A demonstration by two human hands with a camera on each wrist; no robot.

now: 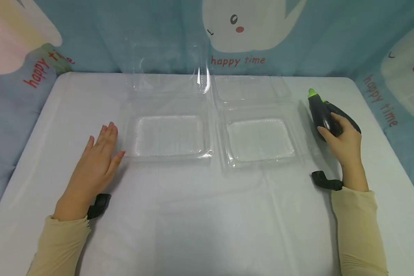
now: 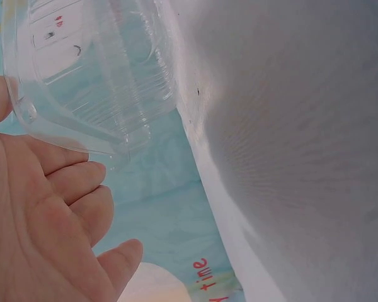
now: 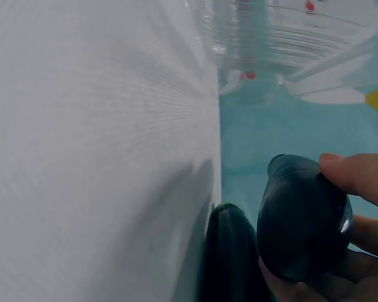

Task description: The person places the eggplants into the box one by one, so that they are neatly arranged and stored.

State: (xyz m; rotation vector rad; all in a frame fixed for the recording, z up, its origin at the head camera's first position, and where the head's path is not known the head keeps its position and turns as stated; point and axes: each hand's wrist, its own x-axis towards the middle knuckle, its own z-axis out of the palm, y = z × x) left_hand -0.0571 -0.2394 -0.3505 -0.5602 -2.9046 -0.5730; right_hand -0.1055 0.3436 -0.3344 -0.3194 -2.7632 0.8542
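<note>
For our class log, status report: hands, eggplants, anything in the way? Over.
Right hand grips one eggplant. Second eggplant close beside it. Left hand empty. Two open clear containers between hands.

left container [image 1: 169,134] | right container [image 1: 262,140] beside it | eggplants [image 1: 319,111] right of both

Glossy dark eggplant [image 1: 319,113], tilted, pinched in right hand [image 1: 345,142] above white tabletop [image 1: 214,222], bright-green stem tip aimed toward rear edge. 2nd eggplant [image 1: 341,110], likewise dark with green tip, lying aslant just to its right, partly hidden by hand. 2 transparent plastic clamshells side by side, lids raised at rear, bases flat: left clamshell [image 1: 170,136] just beside left hand [image 1: 93,168], right clamshell [image 1: 262,140] nearer eggplants.
</note>
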